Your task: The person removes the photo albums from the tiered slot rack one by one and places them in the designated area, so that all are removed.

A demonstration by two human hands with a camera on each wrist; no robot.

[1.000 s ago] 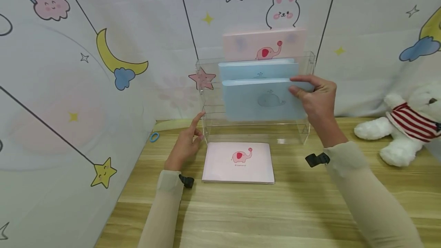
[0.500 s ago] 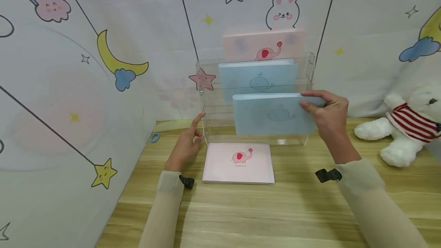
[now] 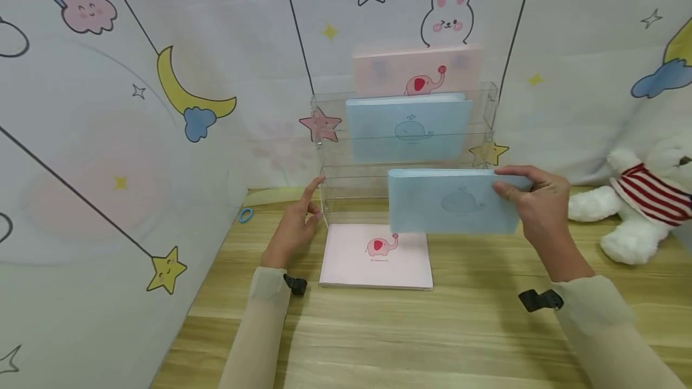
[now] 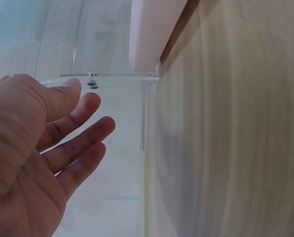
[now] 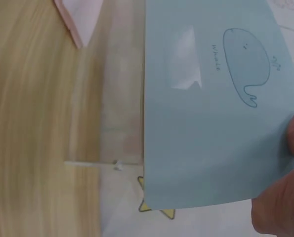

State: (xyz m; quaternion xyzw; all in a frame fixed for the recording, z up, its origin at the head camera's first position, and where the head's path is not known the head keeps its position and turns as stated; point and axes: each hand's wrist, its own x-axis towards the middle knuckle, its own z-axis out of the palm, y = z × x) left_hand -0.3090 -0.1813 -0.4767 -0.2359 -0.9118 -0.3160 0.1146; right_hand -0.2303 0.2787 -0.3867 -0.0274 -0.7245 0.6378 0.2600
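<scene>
My right hand [image 3: 540, 203] pinches a light blue notebook [image 3: 432, 203] by its upper right corner, thumb on the front cover. A whale drawing and the word "Whale" show on that cover in the right wrist view. The notebook hangs in front of the clear acrylic rack [image 3: 335, 152], above the table. My left hand [image 3: 294, 227] touches the rack's left side with the index finger, its other fingers loosely bent. A second blue whale notebook [image 3: 378, 128] stands in the middle tier, and a pink elephant notebook [image 3: 378, 71] in the top tier behind it.
Another pink elephant notebook [image 3: 351, 263] lies flat on the wooden table [image 3: 378, 341] before the rack. A white teddy bear [image 3: 627, 245] in a striped shirt sits at the right. A small blue ring [image 3: 245, 215] lies left, near the patterned wall cloth.
My right hand has carried the blue notebook down and to the right, away from the rack, uncovering the whale notebook behind it. My left hand has stayed at the rack's side.
</scene>
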